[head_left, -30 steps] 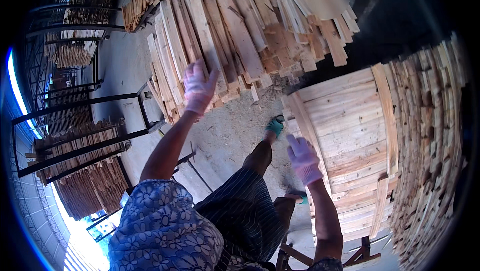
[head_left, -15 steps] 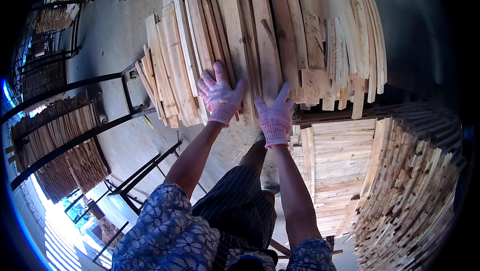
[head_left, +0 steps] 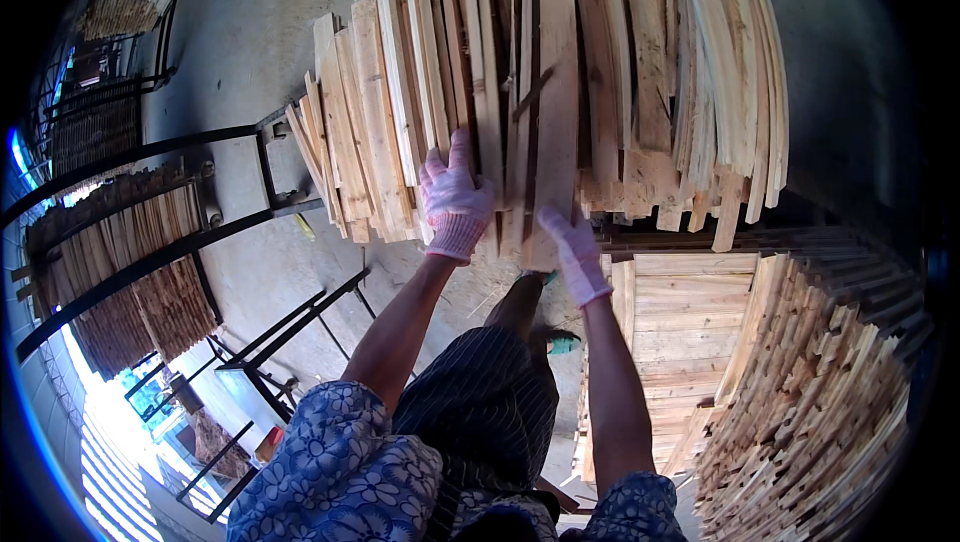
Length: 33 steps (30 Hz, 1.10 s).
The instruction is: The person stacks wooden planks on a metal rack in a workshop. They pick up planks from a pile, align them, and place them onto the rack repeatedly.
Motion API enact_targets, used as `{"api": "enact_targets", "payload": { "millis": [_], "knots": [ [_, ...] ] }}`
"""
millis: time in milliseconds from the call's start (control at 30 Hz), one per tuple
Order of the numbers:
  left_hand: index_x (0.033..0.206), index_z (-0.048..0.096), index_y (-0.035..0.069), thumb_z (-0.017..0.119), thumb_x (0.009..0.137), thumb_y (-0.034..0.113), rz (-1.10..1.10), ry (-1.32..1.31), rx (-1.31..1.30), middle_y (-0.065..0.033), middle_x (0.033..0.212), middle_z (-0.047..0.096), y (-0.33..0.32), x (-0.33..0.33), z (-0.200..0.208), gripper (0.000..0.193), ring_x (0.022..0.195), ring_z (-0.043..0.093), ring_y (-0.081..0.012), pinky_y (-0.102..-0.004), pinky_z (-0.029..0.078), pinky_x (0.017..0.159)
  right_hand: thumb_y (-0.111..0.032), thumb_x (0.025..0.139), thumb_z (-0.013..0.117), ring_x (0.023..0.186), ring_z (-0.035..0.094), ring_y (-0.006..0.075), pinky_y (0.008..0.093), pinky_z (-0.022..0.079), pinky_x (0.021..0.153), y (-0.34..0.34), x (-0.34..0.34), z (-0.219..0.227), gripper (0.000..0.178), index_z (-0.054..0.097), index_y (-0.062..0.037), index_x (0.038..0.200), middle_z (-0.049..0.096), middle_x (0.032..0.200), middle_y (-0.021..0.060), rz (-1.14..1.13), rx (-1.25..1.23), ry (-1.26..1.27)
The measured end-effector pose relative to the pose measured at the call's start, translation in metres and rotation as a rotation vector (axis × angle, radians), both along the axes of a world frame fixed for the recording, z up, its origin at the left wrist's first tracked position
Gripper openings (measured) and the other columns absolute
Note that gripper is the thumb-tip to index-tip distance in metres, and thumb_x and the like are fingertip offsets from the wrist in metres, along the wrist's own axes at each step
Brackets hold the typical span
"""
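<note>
Woodyard: both hands (head_left: 456, 197) on planks (head_left: 545, 92).

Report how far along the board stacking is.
Done: a flat stack of boards lies by the right arm, with more piled at right. In hand: left hand and right hand grip boards at the big pile's near end. Left: that pile looks large.

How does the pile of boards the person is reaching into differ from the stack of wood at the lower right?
The pile of boards is loose and uneven, its long boards splayed at differing lengths; the stack at the lower right is packed tight, showing mostly short cut ends. The left hand and the right hand touch the pile; neither touches the stack. Both are pale bare wood.
</note>
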<state>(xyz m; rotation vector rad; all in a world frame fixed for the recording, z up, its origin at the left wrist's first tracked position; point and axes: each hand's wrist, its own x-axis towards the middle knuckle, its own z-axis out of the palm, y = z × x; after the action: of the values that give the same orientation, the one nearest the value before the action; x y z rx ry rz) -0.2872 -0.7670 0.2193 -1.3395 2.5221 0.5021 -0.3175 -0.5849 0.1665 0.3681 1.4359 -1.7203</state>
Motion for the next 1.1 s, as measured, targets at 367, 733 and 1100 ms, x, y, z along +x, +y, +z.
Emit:
{"api": "enact_targets", "payload": {
  "millis": [367, 733, 1100],
  "knots": [
    [0.157, 0.032, 0.024, 0.072, 0.078, 0.019, 0.017, 0.022, 0.052, -0.0240, 0.144, 0.040, 0.029, 0.021, 0.016, 0.089, 0.130, 0.042, -0.0447, -0.0503, 0.041, 0.109, -0.036, 0.085, 0.081, 0.122, 0.060, 0.0197, 0.0336, 0.049, 0.105, 0.009, 0.002, -0.068, 0.082, 0.042, -0.0062, 0.150, 0.059, 0.137, 0.0086, -0.054, -0.264, -0.286],
    [0.161, 0.005, 0.013, 0.087, 0.076, 0.037, 0.777, 0.579, 1.276, -0.0232, 0.148, 0.039, 0.049, 0.211, 0.034, 0.120, 0.132, 0.047, -0.0376, -0.0502, 0.045, 0.110, -0.023, 0.087, 0.074, 0.135, 0.049, 0.0199, 0.0343, 0.040, 0.113, 0.135, 0.130, -0.013, 0.091, 0.022, -0.0119, 0.161, 0.045, 0.151, 0.0091, 0.063, -0.296, -0.564],
    [0.143, 0.050, 0.011, 0.055, 0.091, 0.072, 0.888, 0.806, 1.474, -0.0093, 0.127, 0.065, 0.042, 0.234, -0.107, 0.081, 0.114, 0.065, -0.0241, -0.0391, 0.055, 0.099, -0.019, 0.090, 0.073, 0.106, 0.059, 0.0105, 0.0257, 0.050, 0.089, 0.079, 0.105, -0.101, 0.056, 0.053, -0.0042, 0.140, 0.063, 0.120, 0.0017, 0.000, -0.415, -0.351]
  ]
}}
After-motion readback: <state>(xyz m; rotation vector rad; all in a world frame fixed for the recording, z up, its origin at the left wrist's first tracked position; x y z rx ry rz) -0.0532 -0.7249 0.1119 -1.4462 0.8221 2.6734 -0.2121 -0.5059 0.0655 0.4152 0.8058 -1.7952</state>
